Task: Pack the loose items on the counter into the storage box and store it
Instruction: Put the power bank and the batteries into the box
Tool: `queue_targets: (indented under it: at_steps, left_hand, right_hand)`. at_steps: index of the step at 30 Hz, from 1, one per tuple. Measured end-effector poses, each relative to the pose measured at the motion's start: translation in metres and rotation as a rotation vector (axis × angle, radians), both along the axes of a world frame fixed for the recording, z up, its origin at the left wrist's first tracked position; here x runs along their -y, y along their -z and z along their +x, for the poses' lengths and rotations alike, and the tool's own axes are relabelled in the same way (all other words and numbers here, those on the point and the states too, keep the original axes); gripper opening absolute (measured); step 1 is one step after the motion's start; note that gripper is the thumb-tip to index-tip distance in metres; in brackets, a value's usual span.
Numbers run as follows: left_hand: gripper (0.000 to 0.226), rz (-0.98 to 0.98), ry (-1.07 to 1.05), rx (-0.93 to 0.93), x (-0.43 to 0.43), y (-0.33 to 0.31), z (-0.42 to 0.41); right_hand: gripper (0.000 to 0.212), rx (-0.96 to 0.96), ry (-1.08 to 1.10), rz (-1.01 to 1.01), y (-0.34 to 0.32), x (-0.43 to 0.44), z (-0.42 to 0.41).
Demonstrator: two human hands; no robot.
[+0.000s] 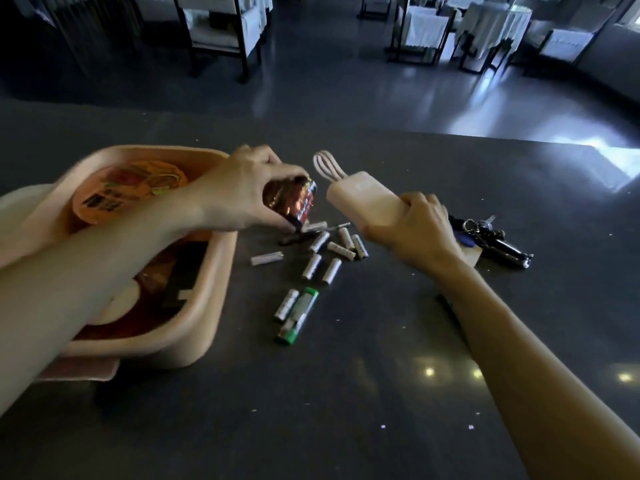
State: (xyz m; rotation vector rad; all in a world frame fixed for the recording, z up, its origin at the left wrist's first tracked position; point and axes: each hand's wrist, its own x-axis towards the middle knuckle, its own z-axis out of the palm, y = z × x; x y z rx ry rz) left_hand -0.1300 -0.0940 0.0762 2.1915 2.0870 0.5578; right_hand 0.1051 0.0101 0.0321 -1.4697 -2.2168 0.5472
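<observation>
A pink storage box (211,299) sits at the left of the dark counter (381,375), with an orange round lid (128,192) and other things inside. My left hand (239,188) reaches over the box and grips a dark red can (294,202), held tilted just above the counter. My right hand (415,230) holds a pale pink power bank (363,199) by its near end; its looped cable (327,164) points away. Several white batteries (325,254) lie scattered between the hands. Two green-tipped batteries (298,313) lie nearer to me.
A bunch of keys with black fobs (495,240) lies right of my right hand. A flat pink lid (86,370) pokes out under the box. Beyond the counter's far edge are a shiny floor and chairs (221,32).
</observation>
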Motion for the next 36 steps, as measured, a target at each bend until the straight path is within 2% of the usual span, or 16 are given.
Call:
queue_targets:
  at_steps: [3, 9, 19, 23, 28, 32, 36]
  left_hand:
    - [0.076, 0.024, 0.001, -0.043, 0.019, -0.008, -0.045]
    - [0.073, -0.052, 0.008, -0.059, 0.065, -0.012, -0.121]
    - [0.074, -0.013, -0.153, -0.107, 0.107, -0.003, -0.188]
    - [0.074, -0.019, -0.199, -0.075, 0.117, 0.002, -0.201]
    - [0.077, -0.018, -0.145, -0.03, 0.116, 0.0, -0.21]
    - [0.078, -0.01, -0.064, -0.001, 0.109, -0.003, -0.215]
    - [0.077, -0.009, 0.053, 0.035, 0.108, 0.004, -0.215]
  right_hand:
    - [0.085, -0.035, 0.033, 0.028, -0.012, 0.036, -0.044]
    - [0.081, -0.075, 0.134, 0.002, -0.023, 0.106, -0.114]
    - [0.096, 0.002, 0.084, 0.07, -0.028, 0.164, -0.165]
    - [0.103, 0.063, 0.129, 0.133, -0.025, 0.185, -0.181]
    - [0.095, 0.126, 0.192, 0.209, -0.016, 0.212, -0.199]
    - [0.105, 0.122, 0.305, 0.192, -0.009, 0.232, -0.209]
    - [0.089, 0.156, 0.415, 0.162, -0.004, 0.25, -0.213]
